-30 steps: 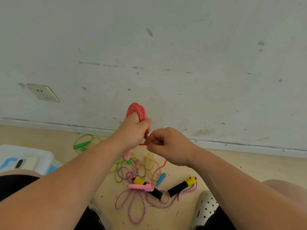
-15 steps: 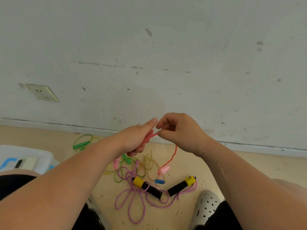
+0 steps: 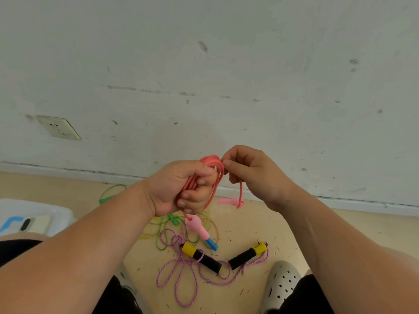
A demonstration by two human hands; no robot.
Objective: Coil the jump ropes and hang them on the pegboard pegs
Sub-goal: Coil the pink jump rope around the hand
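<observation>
left hand (image 3: 179,191): fist clamped round bundled coral-pink plastic jump rope (image 3: 212,163), frame centre | right hand (image 3: 254,175): fingertips pinch its loose tail, just right of coil top | tail hangs down to pink handle (image 3: 226,201); right hand nearer | lower centre: purple braided rope with black-and-yellow handles (image 3: 204,259), uncoiled

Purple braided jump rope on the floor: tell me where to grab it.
Take the left black foam grip and right black foam grip from above: both lie flat on the tan floor in a V, inner ends nearly touching, so one hand could probably gather both.
</observation>
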